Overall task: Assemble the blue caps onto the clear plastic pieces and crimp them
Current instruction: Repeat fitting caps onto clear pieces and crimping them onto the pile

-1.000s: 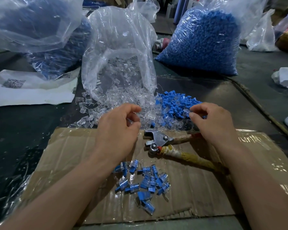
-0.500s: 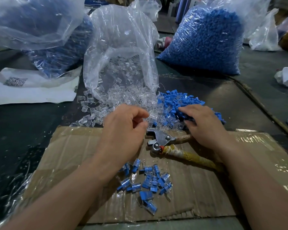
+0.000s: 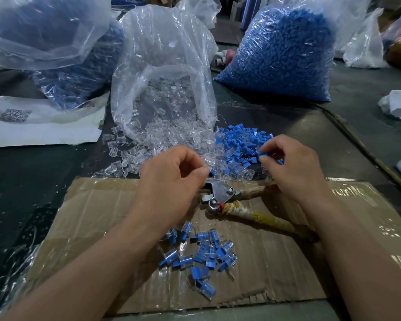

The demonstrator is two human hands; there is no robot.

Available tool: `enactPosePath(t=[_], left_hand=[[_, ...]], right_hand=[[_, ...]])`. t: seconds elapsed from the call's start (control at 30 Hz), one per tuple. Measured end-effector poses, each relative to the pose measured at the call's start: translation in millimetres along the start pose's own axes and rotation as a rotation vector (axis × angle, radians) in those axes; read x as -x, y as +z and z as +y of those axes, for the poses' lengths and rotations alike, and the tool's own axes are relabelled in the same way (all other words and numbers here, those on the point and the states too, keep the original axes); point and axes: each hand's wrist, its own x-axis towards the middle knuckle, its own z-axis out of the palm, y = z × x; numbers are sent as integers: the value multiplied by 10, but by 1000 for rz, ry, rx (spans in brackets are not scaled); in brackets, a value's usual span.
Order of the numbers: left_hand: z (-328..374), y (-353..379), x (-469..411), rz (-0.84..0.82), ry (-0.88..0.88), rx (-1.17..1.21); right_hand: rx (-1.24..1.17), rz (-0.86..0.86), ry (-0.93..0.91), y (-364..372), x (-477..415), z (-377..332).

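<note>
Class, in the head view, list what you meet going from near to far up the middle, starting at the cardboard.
Cardboard sheet → heap of capped pieces → crimping pliers → loose clear pieces → open clear bag.

Around the work spot, on a dark tabletop (image 3: 333, 135)
Nearest, a flattened cardboard sheet (image 3: 276, 269) under glossy tape; far left, white paper (image 3: 44, 133) with a printed QR code (image 3: 14, 115); at the right edge, a crumpled white wad (image 3: 398, 107); farther back, a slack clear bag (image 3: 364, 47).
</note>
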Motion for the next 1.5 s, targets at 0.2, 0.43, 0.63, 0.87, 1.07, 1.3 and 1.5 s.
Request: enactPosePath(t=[0.2,0.43,0.63,0.87,1.07,1.3,1.5], left_hand=[[14,-24,-22,-82,-147,291],[2,-11,-23,-160,-183,414],[14,-10,-8,-171,-126,398],[36,-5,4,-158,-63,338],[32,-8,13,-133,8,260],[48,-16,5,-114,5,262],[85,-56,-2,-189,-120,418]], right_hand=[[-525,-43,25,-83,221,-411],[-619,-34,-137,-26,382,-672],[-503,-26,-175,12,417,-703],[-411,-11,-207,32,415,-676],[-393,-9,-194,18,435,-686],[-339,-70,-239,41,426,-658],[-454,-130,-346,-11,390,-612]])
